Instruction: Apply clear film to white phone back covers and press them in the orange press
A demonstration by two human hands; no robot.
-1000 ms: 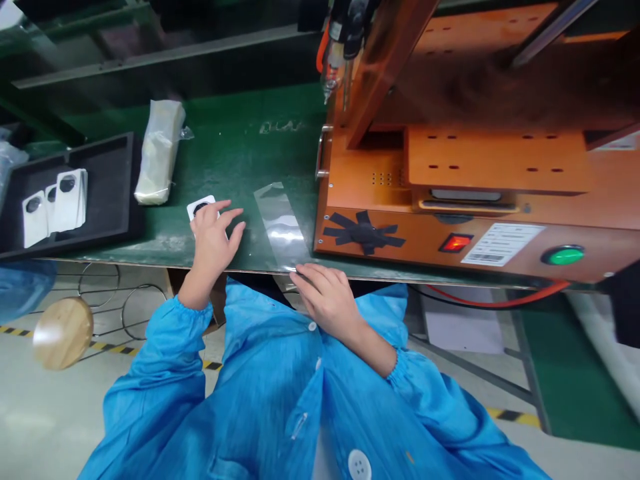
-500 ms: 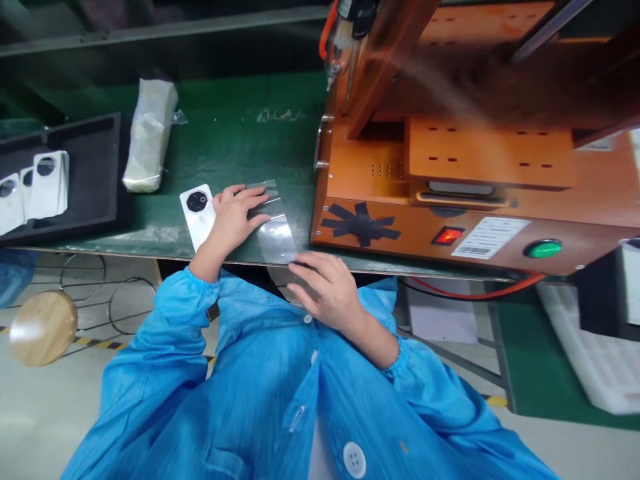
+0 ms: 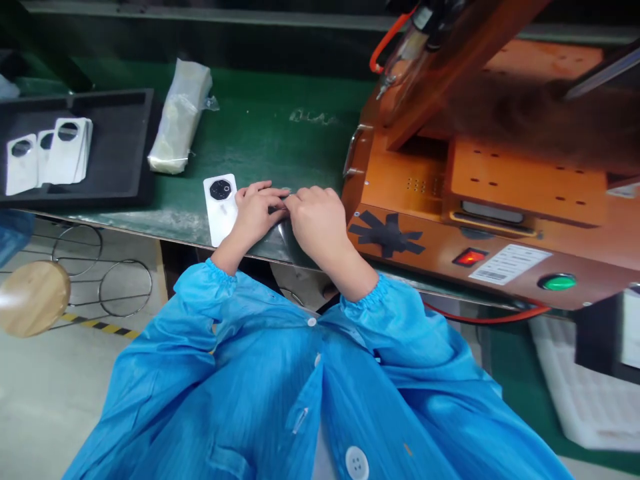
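Note:
My left hand [image 3: 260,213] and my right hand [image 3: 317,223] meet over the green bench near its front edge. Their fingertips close together on a clear plastic film [image 3: 284,245], which is mostly hidden beneath them. The right hand is curled, with its back toward me. Left thumb and index finger come together at the film's upper part. A white phone back cover [image 3: 221,219] with a round black camera area lies just left of my left hand, its lower right corner close to the wrist.
A black tray [image 3: 117,150] with several white phone-shaped pieces [image 3: 70,153] lies at the left. Beside it rests a wrapped pale bundle [image 3: 181,120]. An orange machine [image 3: 420,233] with red and green switches stands close on the right. A wooden stool [image 3: 35,297] is below left.
My right hand has moved up from the film's lower end to meet the left hand, and its fingers have closed. The camera view has shifted, so the bench items appear further right.

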